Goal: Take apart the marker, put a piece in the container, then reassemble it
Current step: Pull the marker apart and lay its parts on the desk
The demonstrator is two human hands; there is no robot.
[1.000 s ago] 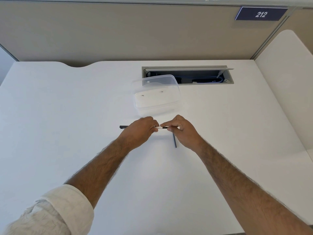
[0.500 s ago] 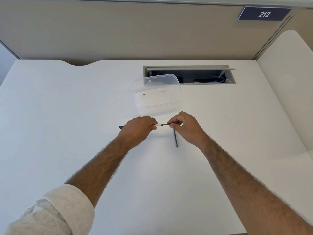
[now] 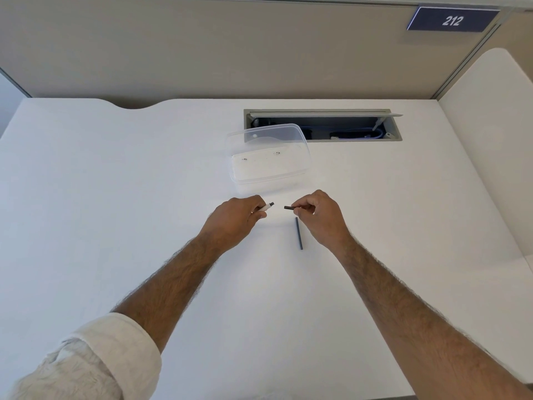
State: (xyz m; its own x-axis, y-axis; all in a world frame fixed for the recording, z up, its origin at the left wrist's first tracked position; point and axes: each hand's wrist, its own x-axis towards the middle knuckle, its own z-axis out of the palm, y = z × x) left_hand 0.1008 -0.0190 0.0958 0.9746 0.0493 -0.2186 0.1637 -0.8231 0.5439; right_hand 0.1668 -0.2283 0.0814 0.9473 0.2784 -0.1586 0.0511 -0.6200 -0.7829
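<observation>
1. The left hand (image 3: pixel 235 219) is gripping the white marker body (image 3: pixel 264 207), its grip clenched around the barrel so that only the front end with its dark tip is poking out toward the right.
2. The right hand (image 3: pixel 318 217) is pinching a short dark marker piece (image 3: pixel 288 208) between thumb and fingertips, the piece pointing left at the marker tip.
3. The two parts are hanging apart above the table (image 3: pixel 115 197), a small gap of white surface showing between them.
4. A thin dark rod (image 3: pixel 298 233) is lying flat on the table just beside the right hand, running roughly toward the viewer; whether it touches the hand I cannot tell.
5. Just beyond the hands, the clear plastic container (image 3: pixel 269 168) is sitting on the table, its transparent lid (image 3: pixel 271 134) tilting up at the back.
6. Behind the container, a rectangular cable hatch (image 3: pixel 323 125) in the tabletop is standing open, with bluish cables showing inside.
7. The table is plain white, with a curved notch (image 3: pixel 132 104) cut into its far edge on the left.
8. A beige partition wall (image 3: pixel 202 53) is closing off the back, carrying a dark sign (image 3: pixel 452 20) reading 212 at the upper right.
9. A white side panel (image 3: pixel 490 140) is rising along the right edge.
10. A rolled white sleeve (image 3: pixel 95 359) is covering the left forearm at the bottom left corner.
</observation>
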